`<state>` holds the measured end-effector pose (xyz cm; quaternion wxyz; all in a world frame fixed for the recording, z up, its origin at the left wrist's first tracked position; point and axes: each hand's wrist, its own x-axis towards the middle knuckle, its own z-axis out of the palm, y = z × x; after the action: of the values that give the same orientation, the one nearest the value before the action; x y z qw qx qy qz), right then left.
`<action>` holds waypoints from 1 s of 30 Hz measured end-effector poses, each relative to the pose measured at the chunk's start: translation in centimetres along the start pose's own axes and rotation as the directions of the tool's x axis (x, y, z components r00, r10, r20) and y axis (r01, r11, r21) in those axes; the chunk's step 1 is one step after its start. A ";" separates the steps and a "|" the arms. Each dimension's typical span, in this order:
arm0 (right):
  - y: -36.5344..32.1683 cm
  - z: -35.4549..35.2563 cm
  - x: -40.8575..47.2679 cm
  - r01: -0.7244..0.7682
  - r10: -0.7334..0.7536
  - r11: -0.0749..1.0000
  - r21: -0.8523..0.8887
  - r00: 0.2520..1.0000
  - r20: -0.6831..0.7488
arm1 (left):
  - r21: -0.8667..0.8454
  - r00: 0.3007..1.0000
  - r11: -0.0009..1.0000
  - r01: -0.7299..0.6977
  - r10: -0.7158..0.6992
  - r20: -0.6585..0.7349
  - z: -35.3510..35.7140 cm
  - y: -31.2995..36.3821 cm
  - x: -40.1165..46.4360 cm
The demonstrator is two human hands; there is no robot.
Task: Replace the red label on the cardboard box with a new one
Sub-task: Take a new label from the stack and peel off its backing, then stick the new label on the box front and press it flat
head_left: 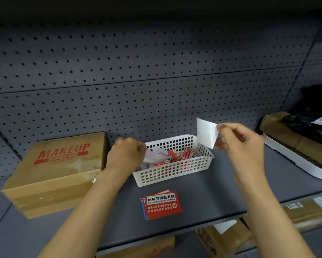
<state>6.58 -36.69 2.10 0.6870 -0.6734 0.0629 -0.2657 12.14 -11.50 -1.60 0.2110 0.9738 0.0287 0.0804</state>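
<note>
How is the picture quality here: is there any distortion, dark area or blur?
Head view: wide-angle bending curves the grey pegboard wall and grey metal shelf; the top is dark; the stack of red rectangular labels reads sharp, the brown cardboard box is softer, and the corners are blurred.

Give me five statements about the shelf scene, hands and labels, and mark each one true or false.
1. The right hand holds a white sheet above the shelf. True.
2. The white basket is empty. False: it holds crumpled red and white scraps.
3. A stack of red labels lies on the shelf in front of the basket. True.
4. The cardboard box stands right of the basket. False: it stands to the left.
5. The left hand is at the basket's left end. True.
</note>
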 end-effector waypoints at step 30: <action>0.5 12.7 -10.3 0.259 -0.206 0.966 -0.021 0.811 0.548 | -0.782 0.856 0.613 -0.116 -0.338 -0.391 -7.2 -5.3 -13.7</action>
<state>3.59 -20.79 -0.11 0.6062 -0.7552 -0.2038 -0.1436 -2.66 -4.98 0.64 0.6030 0.7221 0.1077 0.3216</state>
